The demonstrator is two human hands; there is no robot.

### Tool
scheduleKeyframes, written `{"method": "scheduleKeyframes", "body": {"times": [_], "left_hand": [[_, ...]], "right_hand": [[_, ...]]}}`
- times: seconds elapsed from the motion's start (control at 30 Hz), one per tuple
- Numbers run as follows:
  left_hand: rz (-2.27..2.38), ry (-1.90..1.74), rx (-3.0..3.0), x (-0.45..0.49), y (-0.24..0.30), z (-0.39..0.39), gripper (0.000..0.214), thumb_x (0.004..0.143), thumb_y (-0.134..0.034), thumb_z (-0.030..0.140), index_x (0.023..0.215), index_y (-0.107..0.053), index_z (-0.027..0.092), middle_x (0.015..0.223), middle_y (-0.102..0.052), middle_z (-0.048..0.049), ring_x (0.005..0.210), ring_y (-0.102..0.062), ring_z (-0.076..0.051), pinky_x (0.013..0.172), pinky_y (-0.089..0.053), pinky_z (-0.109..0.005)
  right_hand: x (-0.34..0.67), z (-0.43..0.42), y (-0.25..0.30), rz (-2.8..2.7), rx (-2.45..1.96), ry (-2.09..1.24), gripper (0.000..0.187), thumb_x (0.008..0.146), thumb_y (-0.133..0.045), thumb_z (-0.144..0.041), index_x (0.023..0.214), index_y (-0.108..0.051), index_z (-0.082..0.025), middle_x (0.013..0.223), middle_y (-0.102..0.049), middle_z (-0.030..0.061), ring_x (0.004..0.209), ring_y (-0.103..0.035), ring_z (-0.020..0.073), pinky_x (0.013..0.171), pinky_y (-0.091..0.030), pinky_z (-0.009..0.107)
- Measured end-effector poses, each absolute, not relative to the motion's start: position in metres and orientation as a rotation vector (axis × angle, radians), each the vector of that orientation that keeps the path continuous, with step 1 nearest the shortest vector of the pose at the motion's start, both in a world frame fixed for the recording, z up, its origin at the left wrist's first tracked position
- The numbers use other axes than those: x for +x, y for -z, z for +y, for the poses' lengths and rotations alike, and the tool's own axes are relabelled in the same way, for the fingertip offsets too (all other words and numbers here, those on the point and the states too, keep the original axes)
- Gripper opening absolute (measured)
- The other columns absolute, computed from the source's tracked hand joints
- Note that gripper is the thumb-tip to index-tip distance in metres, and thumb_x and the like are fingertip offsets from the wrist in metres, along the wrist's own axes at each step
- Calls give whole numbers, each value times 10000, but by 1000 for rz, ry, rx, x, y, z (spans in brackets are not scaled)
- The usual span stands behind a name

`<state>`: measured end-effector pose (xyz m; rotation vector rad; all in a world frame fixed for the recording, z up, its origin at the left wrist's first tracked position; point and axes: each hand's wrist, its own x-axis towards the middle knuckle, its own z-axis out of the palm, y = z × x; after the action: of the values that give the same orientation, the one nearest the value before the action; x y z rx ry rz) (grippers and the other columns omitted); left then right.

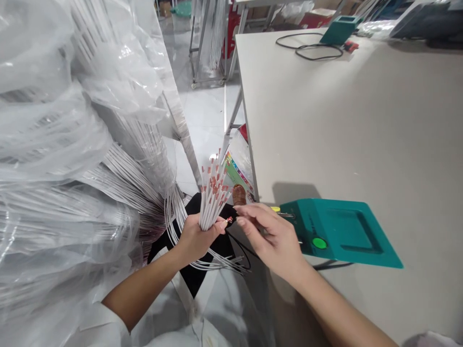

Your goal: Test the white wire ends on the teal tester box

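My left hand is closed around a bundle of thin white wires, held upright with orange-red, coppery ends at the top. At that hand's thumb, one wire end sticks out to the right with its strands bared. My right hand is just beside this end, thumb and forefinger drawn into a pinch; anything between them is too small to make out. To the right of it, on the table, lies a teal device with a green button and a shallow recess.
Masses of white wires in clear plastic crowd the left side. The pale table fills the right. At its back stand another teal device and a looped black cable. A wheeled metal rack stands on the floor beyond.
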<state>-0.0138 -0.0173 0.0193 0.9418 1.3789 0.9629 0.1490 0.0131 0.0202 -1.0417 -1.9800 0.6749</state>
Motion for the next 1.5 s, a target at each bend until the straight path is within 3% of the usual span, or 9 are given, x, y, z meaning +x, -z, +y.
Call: {"method": "scheduleKeyframes", "body": {"times": [0.23, 0.37, 0.5, 0.63, 0.77, 0.97, 1.23, 1.37, 1.5], "left_hand": [[1141, -838, 1202, -25, -11, -20, 186, 727, -605, 275, 629, -641, 121, 602, -583, -11, 586, -493, -106, 568, -382, -219], [1043, -887, 1088, -29, -10, -17, 251, 692, -665, 354, 612, -648, 117, 586, -599, -28, 518, -472, -87, 498, -353, -208], [1030, -922, 927, -30, -1, -16, 338, 662, -690, 441, 642, -653, 105, 494, -532, -3, 395, -331, -39, 388, -222, -193], [1029, -1005, 836, -25, 6, -18, 346, 650, -699, 452, 660, -639, 111, 483, -489, 18, 399, -324, -40, 390, -208, -197], [1072, -1063, 819, -17, 3, -20, 298, 687, -677, 409, 641, -620, 120, 438, -409, 52, 406, -307, -39, 412, -220, -199], [1235, -978, 891, -14, -7, -23, 261, 734, -621, 373, 694, -650, 117, 424, -361, 67, 412, -292, -47, 417, -206, -203], [1435, -941, 847, -4, -22, -24, 111, 656, -598, 205, 565, -607, 141, 403, -386, 65, 404, -319, -57, 437, -285, -214], [1460, -964, 798, 2, -19, -28, 89, 646, -582, 187, 568, -594, 147, 442, -442, 54, 420, -357, -64, 449, -314, -215], [1493, -966, 838, 1, -12, -30, 126, 689, -577, 242, 612, -617, 150, 467, -491, 41, 429, -392, -75, 468, -333, -222]], "right_hand": [[158, 24, -30, -2161, -772, -1135, 94, 815, -578, -162, 781, -659, -195, 788, -634, 36, 712, -600, 108, 634, -481, 228], [150, 20, -21, -1839, -761, -1393, 43, 781, -621, -175, 762, -655, -193, 753, -605, 21, 662, -577, 97, 579, -476, 220], [134, 7, -7, -1338, -867, -1709, 71, 761, -649, -267, 730, -673, -207, 770, -563, 3, 532, -521, 55, 424, -417, 174], [123, -1, 2, -1073, -937, -1790, 107, 734, -677, -321, 728, -687, -215, 691, -570, -12, 495, -468, 40, 404, -374, 154], [122, -2, 2, -1171, -1018, -1569, 89, 751, -657, -294, 733, -683, -210, 679, -588, -8, 498, -483, 57, 432, -411, 186], [133, 6, -1, -1791, -1012, -709, 101, 809, -564, -158, 783, -656, -188, 744, -640, 39, 696, -599, 129, 627, -502, 259], [144, 8, -5, -2393, -839, 204, 165, 816, -490, -151, 840, -653, -145, 816, -661, 83, 667, -605, 149, 601, -477, 273], [148, 7, -11, -2489, -834, 155, 222, 848, -429, -170, 793, -642, -149, 812, -649, 85, 634, -583, 135, 577, -449, 268], [159, -3, -13, -2489, -908, -287, 183, 840, -434, -147, 809, -613, -161, 817, -619, 69, 628, -573, 119, 540, -440, 238]]}}
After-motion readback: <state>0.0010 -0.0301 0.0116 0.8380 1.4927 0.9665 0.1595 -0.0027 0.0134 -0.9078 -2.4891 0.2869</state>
